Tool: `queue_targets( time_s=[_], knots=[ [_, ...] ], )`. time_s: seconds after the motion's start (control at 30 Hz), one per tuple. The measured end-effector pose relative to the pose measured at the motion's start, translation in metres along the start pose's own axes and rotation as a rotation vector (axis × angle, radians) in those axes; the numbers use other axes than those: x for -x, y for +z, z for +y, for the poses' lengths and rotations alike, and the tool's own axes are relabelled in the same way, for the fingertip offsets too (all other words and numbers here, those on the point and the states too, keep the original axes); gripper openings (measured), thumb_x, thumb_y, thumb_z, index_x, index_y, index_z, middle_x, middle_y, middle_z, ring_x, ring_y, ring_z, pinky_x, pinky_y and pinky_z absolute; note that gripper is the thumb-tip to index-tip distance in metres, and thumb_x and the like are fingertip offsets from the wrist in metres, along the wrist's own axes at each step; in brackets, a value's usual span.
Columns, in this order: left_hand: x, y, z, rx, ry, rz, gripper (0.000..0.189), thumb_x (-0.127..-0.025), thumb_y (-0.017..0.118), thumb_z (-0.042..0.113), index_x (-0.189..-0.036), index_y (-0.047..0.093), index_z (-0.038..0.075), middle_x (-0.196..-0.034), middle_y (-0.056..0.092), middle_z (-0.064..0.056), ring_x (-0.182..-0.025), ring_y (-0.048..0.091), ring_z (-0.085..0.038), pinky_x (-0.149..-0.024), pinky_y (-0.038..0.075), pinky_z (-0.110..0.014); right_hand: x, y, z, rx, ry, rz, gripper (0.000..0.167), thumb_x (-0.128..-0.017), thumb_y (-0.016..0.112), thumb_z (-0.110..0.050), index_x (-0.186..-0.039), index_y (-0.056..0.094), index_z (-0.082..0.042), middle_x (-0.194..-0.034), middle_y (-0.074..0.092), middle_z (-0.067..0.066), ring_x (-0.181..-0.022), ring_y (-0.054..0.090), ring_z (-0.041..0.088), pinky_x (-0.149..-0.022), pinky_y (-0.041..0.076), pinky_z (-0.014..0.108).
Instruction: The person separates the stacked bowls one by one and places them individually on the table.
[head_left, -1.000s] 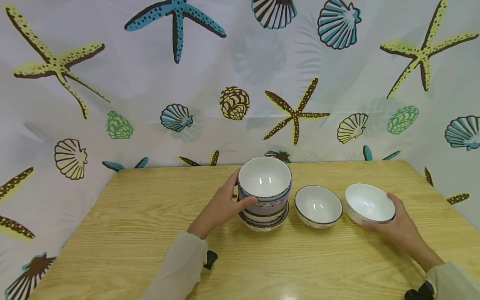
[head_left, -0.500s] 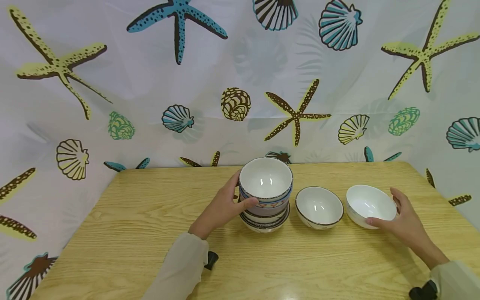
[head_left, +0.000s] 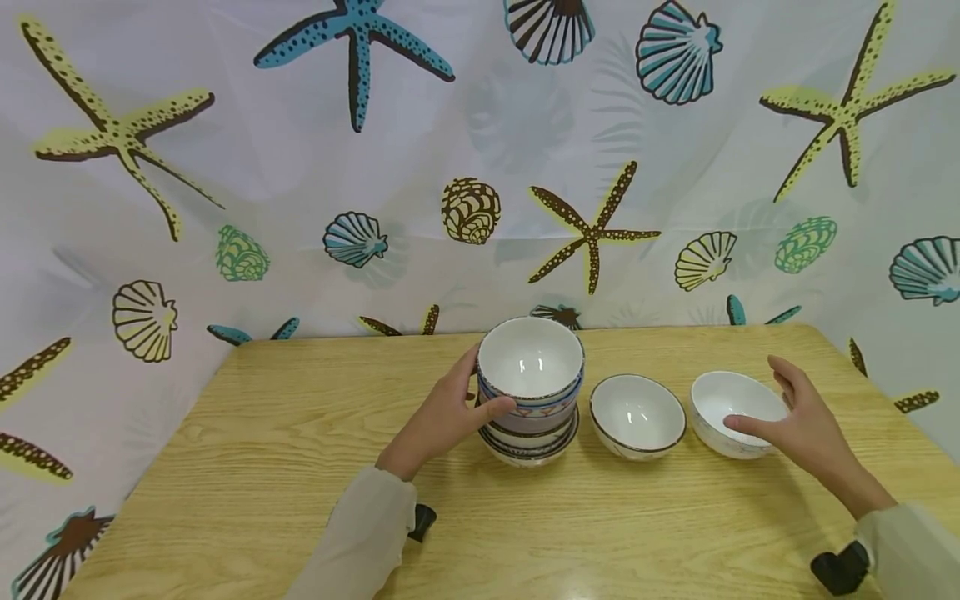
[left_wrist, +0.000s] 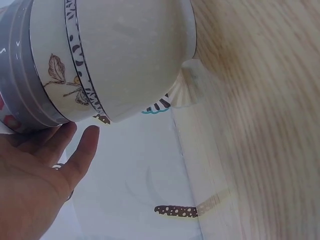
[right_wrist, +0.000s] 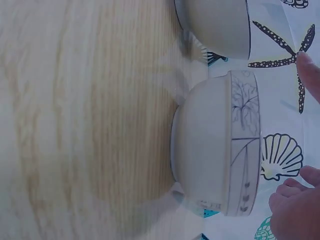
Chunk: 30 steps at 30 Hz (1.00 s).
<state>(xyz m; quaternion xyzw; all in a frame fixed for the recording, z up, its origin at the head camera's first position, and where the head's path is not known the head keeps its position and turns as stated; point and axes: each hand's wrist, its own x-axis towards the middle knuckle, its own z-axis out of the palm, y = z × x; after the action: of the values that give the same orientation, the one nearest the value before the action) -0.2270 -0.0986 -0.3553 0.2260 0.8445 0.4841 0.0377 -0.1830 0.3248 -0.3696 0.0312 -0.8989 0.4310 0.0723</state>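
Note:
A stack of several bowls [head_left: 531,358] stands near the table's back, a white-lined bowl with a dark speckled rim on top. My left hand [head_left: 438,417] grips the upper stack from its left side, thumb across the front and fingers behind. Left wrist view: its fingertips meet the grey bowl [left_wrist: 32,75], above a cream bowl [left_wrist: 130,55] with a patterned band. On the far right sits a white bowl [head_left: 716,400] with a grey plant pattern outside [right_wrist: 245,145]. Over its right side my right hand [head_left: 810,433] hovers, thumb and fingers spread, holding nothing.
Between the stack and the right bowl stands another white bowl [head_left: 637,408] with a dark rim. The wooden table [head_left: 300,417] ends at a white cloth [head_left: 420,150] printed with starfish and shells, which hangs along its back and sides.
My right hand has let go of the far-right bowl and lifted slightly above its rim, fingers spreading. The bowls and my left hand have stayed in place.

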Motion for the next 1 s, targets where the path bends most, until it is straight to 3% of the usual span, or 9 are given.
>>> queue_targets(
  time_s=[0.63, 1.0],
  knots=[
    [0.001, -0.001, -0.001, -0.017, -0.001, -0.005, 0.099, -0.08, 0.065, 0.061, -0.154, 0.013, 0.02, -0.155, 0.029, -0.007, -0.138, 0.035, -0.029, -0.101, 0.043, -0.05, -0.026, 0.017, -0.052, 0.042, -0.09, -0.107, 0.108, -0.078, 0.079, -0.027, -0.153, 0.005, -0.003, -0.158, 0.011, 0.023, -0.144, 0.013, 0.043, -0.112, 0.02, 0.058],
    [0.002, -0.002, 0.0, -0.025, 0.001, -0.005, 0.098, -0.081, 0.064, 0.06, -0.154, 0.014, 0.019, -0.154, 0.03, -0.007, -0.136, 0.037, -0.029, -0.1, 0.044, -0.05, -0.043, 0.039, -0.08, -0.019, -0.103, -0.18, 0.104, -0.079, 0.079, -0.027, -0.154, 0.009, -0.009, -0.159, 0.013, 0.017, -0.146, 0.013, 0.038, -0.114, 0.019, 0.056]
  ],
)
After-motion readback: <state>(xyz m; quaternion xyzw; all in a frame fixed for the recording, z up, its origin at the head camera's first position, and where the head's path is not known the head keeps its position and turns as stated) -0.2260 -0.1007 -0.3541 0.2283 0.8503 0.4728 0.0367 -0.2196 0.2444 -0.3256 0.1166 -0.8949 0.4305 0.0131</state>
